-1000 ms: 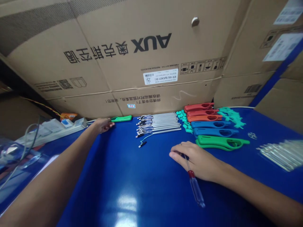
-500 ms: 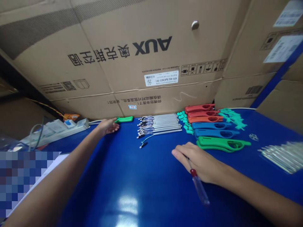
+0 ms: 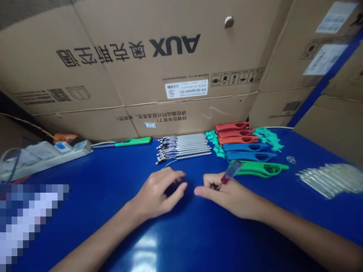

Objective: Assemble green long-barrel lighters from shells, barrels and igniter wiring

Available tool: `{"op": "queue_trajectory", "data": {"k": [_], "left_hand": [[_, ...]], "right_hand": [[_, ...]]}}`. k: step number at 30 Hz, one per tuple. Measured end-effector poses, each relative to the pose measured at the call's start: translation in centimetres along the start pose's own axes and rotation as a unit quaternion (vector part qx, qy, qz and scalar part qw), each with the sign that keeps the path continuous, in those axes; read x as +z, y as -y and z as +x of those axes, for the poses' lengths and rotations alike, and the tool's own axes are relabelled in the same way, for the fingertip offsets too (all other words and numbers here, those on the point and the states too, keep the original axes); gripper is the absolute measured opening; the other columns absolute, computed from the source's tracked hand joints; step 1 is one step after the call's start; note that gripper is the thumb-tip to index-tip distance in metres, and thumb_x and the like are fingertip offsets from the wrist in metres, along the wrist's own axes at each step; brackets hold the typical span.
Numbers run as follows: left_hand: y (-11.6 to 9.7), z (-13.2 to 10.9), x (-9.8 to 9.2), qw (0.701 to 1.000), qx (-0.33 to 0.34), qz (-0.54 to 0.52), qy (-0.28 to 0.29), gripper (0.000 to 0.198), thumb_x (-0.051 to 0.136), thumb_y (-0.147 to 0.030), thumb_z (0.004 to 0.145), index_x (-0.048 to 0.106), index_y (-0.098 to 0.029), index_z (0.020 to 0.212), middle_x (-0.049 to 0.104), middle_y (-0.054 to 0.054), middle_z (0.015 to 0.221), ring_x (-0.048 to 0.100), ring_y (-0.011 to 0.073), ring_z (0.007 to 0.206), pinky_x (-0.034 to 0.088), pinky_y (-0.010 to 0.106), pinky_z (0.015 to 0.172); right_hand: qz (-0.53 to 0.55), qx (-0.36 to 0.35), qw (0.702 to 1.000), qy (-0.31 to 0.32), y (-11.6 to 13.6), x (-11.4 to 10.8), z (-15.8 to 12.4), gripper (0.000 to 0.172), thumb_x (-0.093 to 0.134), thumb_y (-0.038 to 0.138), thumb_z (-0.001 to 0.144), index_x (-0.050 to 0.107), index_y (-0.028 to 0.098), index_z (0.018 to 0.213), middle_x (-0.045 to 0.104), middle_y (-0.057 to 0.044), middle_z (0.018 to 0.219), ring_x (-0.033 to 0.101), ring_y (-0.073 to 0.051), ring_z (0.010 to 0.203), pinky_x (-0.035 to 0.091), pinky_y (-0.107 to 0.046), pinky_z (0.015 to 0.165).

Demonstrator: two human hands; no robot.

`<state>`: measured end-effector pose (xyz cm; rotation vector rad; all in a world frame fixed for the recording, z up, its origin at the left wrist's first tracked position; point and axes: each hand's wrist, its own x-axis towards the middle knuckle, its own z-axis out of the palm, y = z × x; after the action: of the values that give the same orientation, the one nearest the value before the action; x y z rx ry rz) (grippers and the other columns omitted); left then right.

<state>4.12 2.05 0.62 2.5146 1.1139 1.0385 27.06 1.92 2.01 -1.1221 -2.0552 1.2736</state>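
My left hand (image 3: 161, 190) hovers over the middle of the blue table, thumb and fingers apart and nothing between them. Facing it, my right hand (image 3: 227, 194) is closed around a screwdriver (image 3: 231, 170) with a clear and red handle; the handle points up and away, and the shaft is mostly hidden by the fingers. Just beyond my left hand lies a row of silver metal tubes (image 3: 193, 145) with wires and small black parts at their left ends. Green lighter-shaped plastic shells (image 3: 255, 169) lie behind my right hand. At the back left rests a green lighter-shaped piece (image 3: 136, 141).
Blue shells (image 3: 249, 156) and red shells (image 3: 232, 127) are stacked at the back right, between small turquoise parts (image 3: 269, 138). Bagged metal tubes (image 3: 329, 181) lie at the far right. A power strip (image 3: 48, 162) stands at the left. A cardboard wall (image 3: 127, 83) closes off the back.
My left hand has left the green piece at the back left and come to the middle, near my right hand. The screwdriver has swung round, its handle now pointing up instead of toward me.
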Motion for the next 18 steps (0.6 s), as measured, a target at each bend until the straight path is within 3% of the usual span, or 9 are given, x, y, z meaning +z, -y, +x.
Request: {"op": "queue_trajectory", "data": {"k": [3,8,14,18], "left_hand": [[-0.5,-0.6,0.8,0.992,0.116,0.029,0.027,0.019,0.061,-0.022,0.089,0.063,-0.012,0.105,0.071,0.009,0.085,0.062,0.0187,0.072,0.05,0.032,0.066],[-0.9,-0.9,1.6,0.991,0.109,-0.016,0.08,0.011,0.056,-0.021,0.094,0.066,-0.016,0.093,0.068,0.006,0.079,0.06,0.0168,0.07,0.049,0.032,0.065],[-1.2,-1.1,1.4,0.989,0.102,-0.025,0.1,0.016,0.051,-0.015,0.095,0.068,-0.016,0.094,0.067,0.006,0.076,0.058,0.016,0.069,0.047,0.032,0.065],[-0.9,-1.0,1.1,0.991,0.101,-0.006,0.092,0.016,0.05,-0.014,0.094,0.066,-0.016,0.09,0.067,0.005,0.074,0.058,0.0154,0.067,0.046,0.031,0.064]], "right_hand": [[0.106,0.036,0.993,0.029,-0.4,0.6,0.2,0.038,0.074,0.047,0.077,0.053,0.018,0.063,0.044,0.007,0.055,0.039,-0.009,0.054,0.029,-0.024,0.051],[0.208,0.05,0.976,0.025,-0.2,1.3,0.6,0.034,0.078,0.047,0.07,0.062,0.017,0.069,0.055,0.004,0.058,0.049,-0.01,0.055,0.038,-0.023,0.054],[0.227,0.041,0.973,0.024,-0.7,1.7,0.7,0.025,0.074,0.039,0.075,0.065,0.015,0.075,0.061,0.001,0.066,0.055,-0.01,0.059,0.048,-0.026,0.062],[0.224,0.023,0.974,-0.016,-0.5,1.1,0.8,0.025,0.076,0.038,0.073,0.065,0.017,0.081,0.063,0.002,0.067,0.059,-0.011,0.061,0.05,-0.026,0.062]]}}
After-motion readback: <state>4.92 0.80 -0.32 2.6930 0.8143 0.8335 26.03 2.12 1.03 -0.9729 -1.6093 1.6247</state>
